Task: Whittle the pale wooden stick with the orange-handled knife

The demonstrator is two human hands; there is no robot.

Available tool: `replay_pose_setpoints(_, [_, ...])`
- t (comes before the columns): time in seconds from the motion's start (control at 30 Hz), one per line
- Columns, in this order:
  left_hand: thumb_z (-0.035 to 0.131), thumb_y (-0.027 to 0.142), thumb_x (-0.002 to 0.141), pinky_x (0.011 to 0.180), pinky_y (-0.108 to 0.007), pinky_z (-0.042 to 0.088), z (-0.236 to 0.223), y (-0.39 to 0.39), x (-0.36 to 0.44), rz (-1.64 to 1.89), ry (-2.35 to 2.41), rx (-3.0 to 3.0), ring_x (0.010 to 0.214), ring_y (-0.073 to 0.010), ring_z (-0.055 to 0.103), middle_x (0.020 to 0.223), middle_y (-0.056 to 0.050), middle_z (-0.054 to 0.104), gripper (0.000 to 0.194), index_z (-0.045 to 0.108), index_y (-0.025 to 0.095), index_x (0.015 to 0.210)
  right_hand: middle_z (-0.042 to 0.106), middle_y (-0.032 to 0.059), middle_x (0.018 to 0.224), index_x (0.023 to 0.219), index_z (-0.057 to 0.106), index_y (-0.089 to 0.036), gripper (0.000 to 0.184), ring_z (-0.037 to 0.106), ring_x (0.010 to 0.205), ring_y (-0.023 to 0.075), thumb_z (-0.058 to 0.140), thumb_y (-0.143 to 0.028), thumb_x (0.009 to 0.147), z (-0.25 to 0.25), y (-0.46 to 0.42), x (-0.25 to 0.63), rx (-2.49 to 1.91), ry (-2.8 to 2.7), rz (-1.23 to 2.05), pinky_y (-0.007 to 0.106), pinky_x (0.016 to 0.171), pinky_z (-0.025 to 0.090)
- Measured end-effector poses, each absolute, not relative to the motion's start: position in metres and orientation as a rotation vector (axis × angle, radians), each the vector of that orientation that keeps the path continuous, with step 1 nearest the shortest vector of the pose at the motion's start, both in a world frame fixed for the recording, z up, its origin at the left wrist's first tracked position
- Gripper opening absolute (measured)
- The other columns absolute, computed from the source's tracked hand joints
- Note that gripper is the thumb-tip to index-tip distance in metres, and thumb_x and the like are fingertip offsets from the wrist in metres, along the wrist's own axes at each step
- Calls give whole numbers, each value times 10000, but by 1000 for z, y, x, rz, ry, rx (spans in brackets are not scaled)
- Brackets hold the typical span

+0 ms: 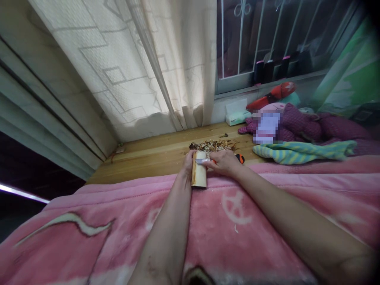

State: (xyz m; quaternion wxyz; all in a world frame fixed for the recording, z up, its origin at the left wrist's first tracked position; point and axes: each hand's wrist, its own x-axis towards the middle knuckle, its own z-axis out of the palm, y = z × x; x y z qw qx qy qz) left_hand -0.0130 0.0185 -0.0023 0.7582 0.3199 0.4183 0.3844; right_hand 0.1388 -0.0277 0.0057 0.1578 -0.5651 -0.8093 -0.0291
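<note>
A pale, cylinder-like piece of wood point(199, 176) with a brown strip of bark along its left side stands at the edge between the bed and the wooden board. My left hand point(189, 161) is wrapped around its left side, most fingers hidden behind it. In my right hand point(225, 161) is a utility knife point(241, 158) with an orange and black handle end. Its metal blade lies across the upper face of the wood, pointing left. Just beyond both hands is a heap of brown and pale shavings point(212, 145).
A pink blanket point(124, 221) lies under my forearms. The wooden board point(142, 152) runs beneath a curtain point(181, 59). To the right are a tissue pack point(237, 116), a purple stuffed toy point(303, 122) and a striped cloth point(297, 152). A barred window point(246, 79) is behind them.
</note>
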Motion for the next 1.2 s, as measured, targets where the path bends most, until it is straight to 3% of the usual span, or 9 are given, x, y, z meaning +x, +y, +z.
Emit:
replay_pose_setpoints(0.23, [338,377,727,404,-253,396,-3,17,-14,775,935,794,384,-156,508,454,-74,555,357,552,116,612,666,83,815,856,631,-193,613,584,749,185,197,-624,827,5,-24,146,-1797,-2182,-88,249,601,309])
replay_pose_setpoints(0.43, [366,368,721,421,-233,402,-3,18,-13,834,925,759,382,-132,487,427,-40,528,326,562,118,648,666,78,838,847,635,-199,615,580,767,185,212,-644,811,5,-26,142,-1611,-2313,-84,252,607,305])
replay_pose_setpoints(0.6, [311,368,735,399,-252,394,-1,15,-14,755,911,805,387,-158,508,454,-81,558,375,563,109,635,664,97,830,843,636,-191,615,580,756,189,188,-613,833,7,-23,148,-1837,-2161,-66,258,614,314])
replay_pose_setpoints(0.77, [337,333,721,428,-251,415,-2,16,-12,837,889,760,408,-150,518,472,-65,561,330,561,112,622,665,84,872,870,632,-195,603,582,792,188,230,-641,809,7,-27,140,-1615,-2343,-38,255,642,321])
replay_pose_setpoints(0.97, [310,367,729,391,-250,394,-3,16,-14,778,895,821,386,-153,500,443,-81,548,383,557,113,585,661,93,815,834,625,-184,629,587,758,196,174,-623,828,5,-21,149,-1819,-2179,-91,259,613,318])
replay_pose_setpoints(1.2, [354,371,771,467,-253,438,-2,18,-13,888,860,705,442,-141,536,513,-58,587,376,598,98,682,658,81,828,835,603,-184,554,577,757,190,264,-621,806,7,-28,141,-1609,-2352,-22,253,616,307])
